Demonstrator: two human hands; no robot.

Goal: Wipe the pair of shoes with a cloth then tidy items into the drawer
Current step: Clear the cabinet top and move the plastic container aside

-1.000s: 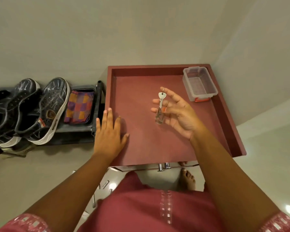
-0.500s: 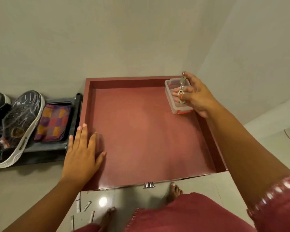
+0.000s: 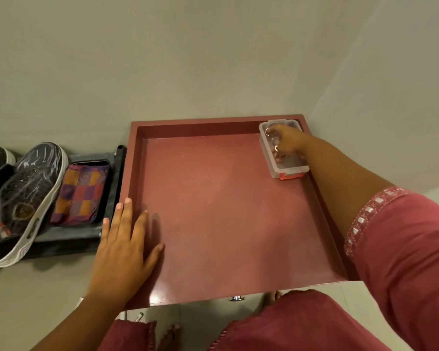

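— Two hands were in view; what was each doing?
— The left hand (image 3: 123, 245) lay flat, fingers straight, over the left rim of the red drawer (image 3: 213, 249). The right hand (image 3: 285, 143) reached into the clear box (image 3: 287, 171) in the drawer's far right corner, fingers curled around the keys (image 3: 273, 138).
— And the shoes?
— The shoes (image 3: 23, 203) sat on the dark rack (image 3: 71, 239) left of the drawer, beside the folded checked cloth (image 3: 80, 196).

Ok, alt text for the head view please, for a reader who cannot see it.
A person's right hand reaches into a clear plastic box in the far right corner of an open red drawer, a key ring glinting at its fingers. The left hand rests flat on the drawer's left edge, beside dark shoes and a folded checked cloth.
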